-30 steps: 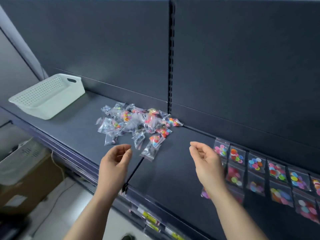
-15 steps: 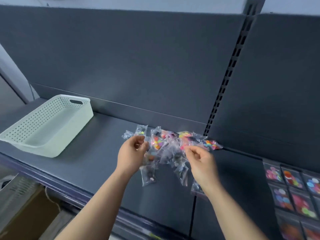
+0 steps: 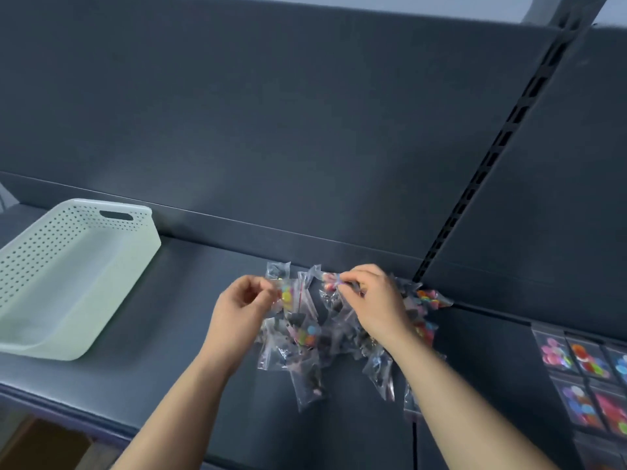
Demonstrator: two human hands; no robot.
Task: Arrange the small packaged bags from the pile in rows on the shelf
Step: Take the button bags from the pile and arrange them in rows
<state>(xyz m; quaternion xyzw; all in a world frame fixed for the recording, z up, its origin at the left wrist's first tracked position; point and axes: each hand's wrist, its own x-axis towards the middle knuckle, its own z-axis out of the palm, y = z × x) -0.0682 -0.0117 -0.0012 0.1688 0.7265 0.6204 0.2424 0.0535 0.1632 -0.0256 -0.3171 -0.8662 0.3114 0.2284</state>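
A pile of small clear bags (image 3: 305, 347) with coloured discs inside lies on the dark shelf (image 3: 169, 378), close to the back panel. My left hand (image 3: 242, 310) is at the pile's left side and pinches a bag with yellow discs (image 3: 288, 295) between thumb and fingers. My right hand (image 3: 376, 300) is over the pile's back right and pinches the top of a bag with pink discs (image 3: 330, 283). Several bags lie flat in rows (image 3: 583, 378) at the far right of the shelf.
A pale green perforated basket (image 3: 68, 276) stands on the shelf to the left. A slotted upright (image 3: 485, 167) runs up the back panel behind the pile. Below the shelf's front edge at lower left a brown box (image 3: 44, 446) shows.
Both hands have moved forward from the shelf's front onto the pile and each has pinched a bag. The view has swung left, so the arranged rows sit at the right edge.
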